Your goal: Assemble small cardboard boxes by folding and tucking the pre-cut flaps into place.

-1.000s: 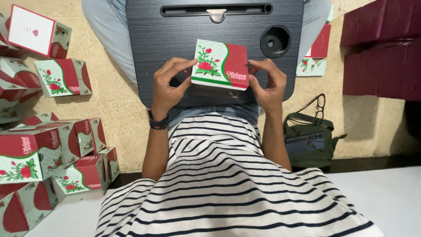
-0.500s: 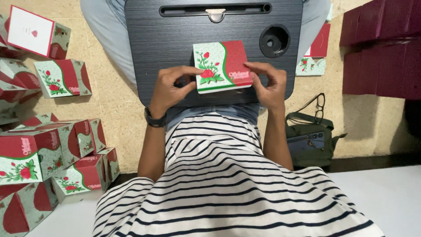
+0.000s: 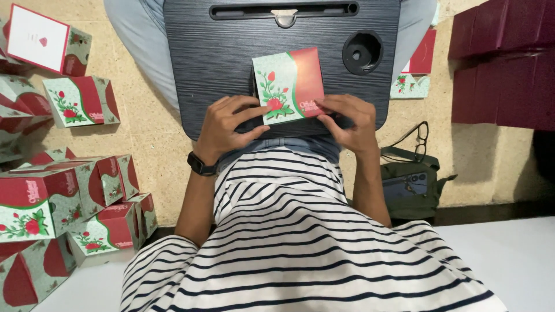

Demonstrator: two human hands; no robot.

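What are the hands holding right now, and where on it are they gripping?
A flat green-and-red floral carton, lying on the black lap desk. The left hand grips its lower left edge, the right hand its lower right corner.

Green-red rose box – on tray, more boxes left

small green-and-red rose-printed cardboard box, lying flat, slightly tilted, near edge of black lap tray
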